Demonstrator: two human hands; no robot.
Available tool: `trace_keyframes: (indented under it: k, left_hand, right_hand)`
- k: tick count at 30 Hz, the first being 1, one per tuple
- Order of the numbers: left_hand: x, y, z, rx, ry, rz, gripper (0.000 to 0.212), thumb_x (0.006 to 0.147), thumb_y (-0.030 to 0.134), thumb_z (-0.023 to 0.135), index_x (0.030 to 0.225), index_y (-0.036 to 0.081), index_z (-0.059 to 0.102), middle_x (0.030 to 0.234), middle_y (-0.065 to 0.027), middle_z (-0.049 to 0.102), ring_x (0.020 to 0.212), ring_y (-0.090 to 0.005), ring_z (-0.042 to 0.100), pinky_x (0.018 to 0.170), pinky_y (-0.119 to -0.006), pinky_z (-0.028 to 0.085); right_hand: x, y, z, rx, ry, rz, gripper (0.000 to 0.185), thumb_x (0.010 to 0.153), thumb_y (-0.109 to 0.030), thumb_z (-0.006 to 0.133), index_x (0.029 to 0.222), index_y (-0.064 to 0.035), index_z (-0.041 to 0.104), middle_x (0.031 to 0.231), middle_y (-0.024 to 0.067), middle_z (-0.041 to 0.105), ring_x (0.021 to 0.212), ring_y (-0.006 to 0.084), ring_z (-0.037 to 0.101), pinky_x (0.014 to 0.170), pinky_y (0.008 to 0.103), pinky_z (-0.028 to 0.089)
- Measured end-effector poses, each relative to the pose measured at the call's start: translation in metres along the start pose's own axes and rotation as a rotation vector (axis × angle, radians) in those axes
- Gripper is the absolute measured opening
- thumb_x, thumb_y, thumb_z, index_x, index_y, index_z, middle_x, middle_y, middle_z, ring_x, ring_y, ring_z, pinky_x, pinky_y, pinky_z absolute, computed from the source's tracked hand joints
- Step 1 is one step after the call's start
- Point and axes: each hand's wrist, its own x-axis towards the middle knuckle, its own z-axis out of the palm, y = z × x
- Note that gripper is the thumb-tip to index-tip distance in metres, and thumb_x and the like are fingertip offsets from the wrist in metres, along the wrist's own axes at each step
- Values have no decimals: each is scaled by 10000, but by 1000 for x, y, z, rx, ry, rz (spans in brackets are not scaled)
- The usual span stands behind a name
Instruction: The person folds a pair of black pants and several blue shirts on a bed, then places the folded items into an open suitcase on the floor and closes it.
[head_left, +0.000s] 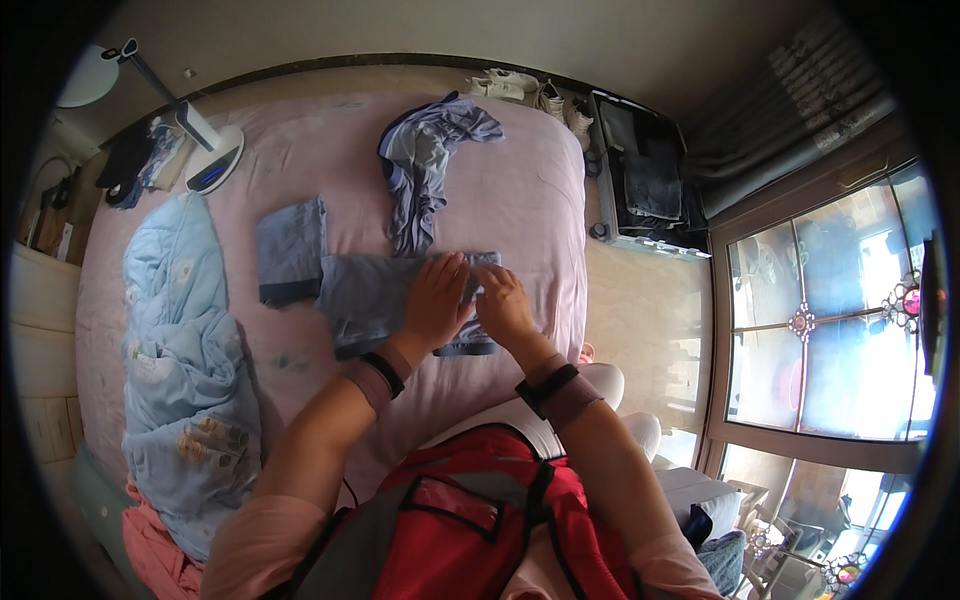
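Note:
A blue-grey garment (367, 289) lies folded flat on the pink bed sheet (300, 390) in front of me. My left hand (439, 300) rests palm down on it with the fingers together and straight. Just to its right, my right hand (506, 304) touches the garment's right part, its fingers bent; whether they pinch cloth is unclear. A smaller folded blue-grey piece with a dark band (291, 251) lies at the left, against the garment's end. Beyond my hands a crumpled grey-blue garment with a dark edge (420, 165) is spread out loosely.
At the left lie a light blue quilt (180, 337) and a pink cloth (154, 544). A white desk lamp (217, 154) stands at the far left corner beside folded clothes (161, 154). Shoes (499, 86) and an open suitcase with dark clothes (649, 176) are on the floor past the bed.

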Motion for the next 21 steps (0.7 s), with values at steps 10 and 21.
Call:
trace_keyframes:
  k: [10,21]
  left_hand:
    - [-12,-7,15,128,-223,-89,989,819,509,681,1534,-42,277,1626,-244,210,1527,-398,151,1241,-510,117]
    - [-16,-20,11,-41,-90,-65,920,858,497,679,1520,-27,315,1613,-258,234,1515,-417,181,1222,-511,150]
  right_hand:
    - [-14,43,15,-286,-244,-89,1286,616,-703,770,1576,-38,231,1647,167,221,1543,313,159,1237,503,93]
    - [-9,17,9,-352,-313,-107,1182,622,-504,856,1563,-65,291,1660,148,190,1543,310,160,1238,502,121]
